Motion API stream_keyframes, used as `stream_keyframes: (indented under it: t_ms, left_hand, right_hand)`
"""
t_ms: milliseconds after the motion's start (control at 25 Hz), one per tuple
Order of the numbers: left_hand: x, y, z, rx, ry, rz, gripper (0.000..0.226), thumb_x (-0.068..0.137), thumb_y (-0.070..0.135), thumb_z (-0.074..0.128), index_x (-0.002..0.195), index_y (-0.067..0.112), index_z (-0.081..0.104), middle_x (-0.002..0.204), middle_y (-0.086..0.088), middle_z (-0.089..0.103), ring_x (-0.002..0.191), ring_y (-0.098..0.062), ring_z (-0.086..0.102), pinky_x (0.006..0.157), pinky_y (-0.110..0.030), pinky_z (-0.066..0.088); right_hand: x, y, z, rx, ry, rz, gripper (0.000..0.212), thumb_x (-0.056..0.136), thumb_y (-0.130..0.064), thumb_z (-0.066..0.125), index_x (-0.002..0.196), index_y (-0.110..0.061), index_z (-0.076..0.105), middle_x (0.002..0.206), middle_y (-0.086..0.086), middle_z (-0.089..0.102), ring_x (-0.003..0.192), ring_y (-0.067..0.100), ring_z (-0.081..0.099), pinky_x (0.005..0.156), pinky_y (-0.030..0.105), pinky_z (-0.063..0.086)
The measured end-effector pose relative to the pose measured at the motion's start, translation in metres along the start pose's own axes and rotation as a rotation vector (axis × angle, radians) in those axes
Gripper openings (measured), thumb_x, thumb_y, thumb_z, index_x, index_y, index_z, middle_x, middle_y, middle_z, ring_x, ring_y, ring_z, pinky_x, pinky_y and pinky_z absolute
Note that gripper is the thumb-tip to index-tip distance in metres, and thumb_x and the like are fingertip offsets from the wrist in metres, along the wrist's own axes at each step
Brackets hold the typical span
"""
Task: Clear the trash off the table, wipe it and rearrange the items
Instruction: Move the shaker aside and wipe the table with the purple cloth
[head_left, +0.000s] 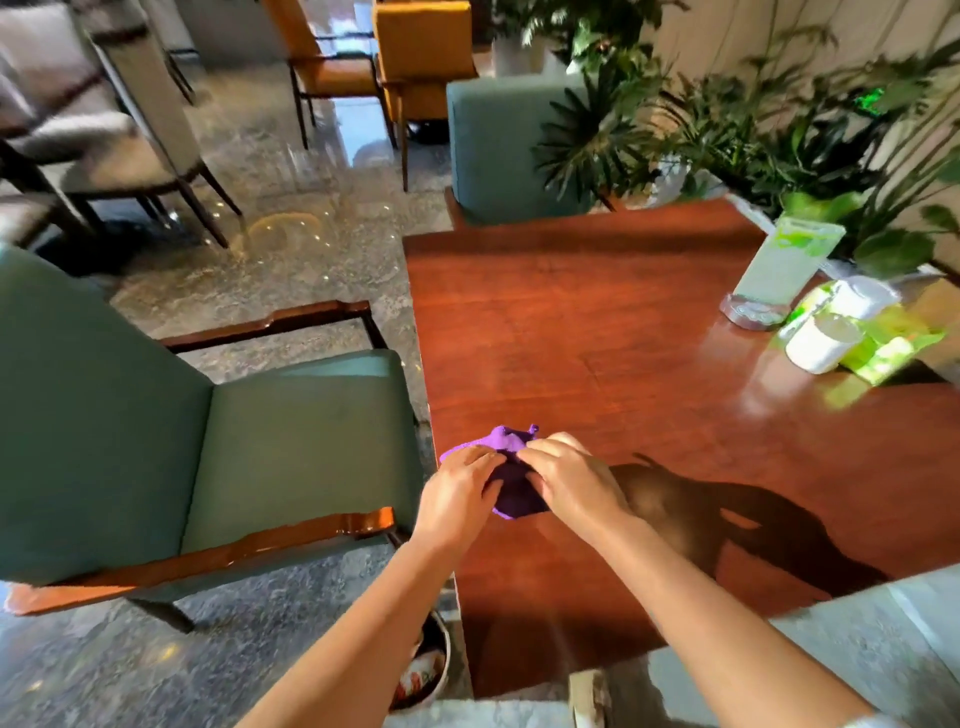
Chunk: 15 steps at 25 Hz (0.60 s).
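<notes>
The left hand (460, 491) lies on the left part of a purple cloth (511, 470), its fingers curled lightly over the fabric and pinching it near the middle; the right hand (569, 480) meets it there, fingertips gripping the cloth's bunched centre. The cloth sits on the wooden bench (597, 322) close to its left edge, just beside the green chair (249, 447) drawn up to that side.

Both hands seem to be gathering or folding the cloth into a pad — the step that comes before a proper wipe. To do it well, I would fold it flat rather than leave it in a lump, so a broad face meets the wood, then hold it under one flat palm and sweep in overlapping passes from the left edge toward the far right.

Below the bench corner stands a bin (428, 670) with something red and white inside, handy for crumbs pushed off that edge.

Farther right the bench top looks bare and glossy, with the arms' shadow across it. At the far right corner stand a green menu stand (784, 265) on a clear base, a white cup (821, 343) and what may be a pack of tissues in green wrapping (878, 332) — motion blur makes that uncertain. These want lifting or shifting before the cloth reaches them, then setting back neatly.
</notes>
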<state>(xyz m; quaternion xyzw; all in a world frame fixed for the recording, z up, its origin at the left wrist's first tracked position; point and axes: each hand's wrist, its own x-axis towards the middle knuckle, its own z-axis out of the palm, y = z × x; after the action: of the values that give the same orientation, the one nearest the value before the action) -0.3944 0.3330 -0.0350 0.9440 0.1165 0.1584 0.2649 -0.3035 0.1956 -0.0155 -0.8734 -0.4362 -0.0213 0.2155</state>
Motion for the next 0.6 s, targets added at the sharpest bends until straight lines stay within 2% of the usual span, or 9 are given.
stream_keyframes:
  t_ms: [160,320,440,600]
  left_hand:
    - [0.047,0.008,0.009,0.048,0.110,-0.093,0.030,0.076,0.006,0.070,0.105,0.014,0.070,0.107,-0.001,0.069,0.098,-0.025,0.063,0.075,-0.035,0.055]
    - [0.085,0.018,0.016,0.104,0.164,-0.150,0.030,0.077,0.007,0.070,0.106,0.015,0.069,0.106,0.001,0.068,0.097,-0.022,0.063,0.075,-0.030,0.053]
    - [0.108,0.012,0.017,0.150,0.169,-0.179,0.028,0.079,0.007,0.068,0.106,0.015,0.069,0.107,0.000,0.067,0.098,-0.021,0.062,0.075,-0.031,0.054]
    - [0.140,-0.016,0.015,0.212,0.117,-0.175,0.028,0.080,0.004,0.064,0.106,0.014,0.069,0.111,-0.002,0.067,0.100,-0.024,0.063,0.079,-0.029,0.050]
  right_hand:
    - [0.053,0.038,-0.011,0.018,0.008,-0.134,0.019,0.068,0.002,0.065,0.079,-0.014,0.064,0.080,-0.002,0.068,0.085,0.024,0.060,0.057,0.030,0.055]
    - [0.102,0.077,-0.012,0.069,-0.034,-0.233,0.022,0.062,0.004,0.070,0.077,-0.012,0.066,0.077,0.002,0.068,0.080,0.028,0.062,0.052,0.036,0.056]
    - [0.133,0.090,-0.005,0.097,-0.060,-0.276,0.022,0.059,0.004,0.073,0.074,-0.011,0.067,0.073,0.003,0.068,0.076,0.028,0.063,0.051,0.035,0.056]
    - [0.171,0.093,0.009,0.120,-0.104,-0.298,0.014,0.064,0.003,0.070,0.069,-0.009,0.064,0.069,0.006,0.066,0.076,0.029,0.062,0.046,0.037,0.054]
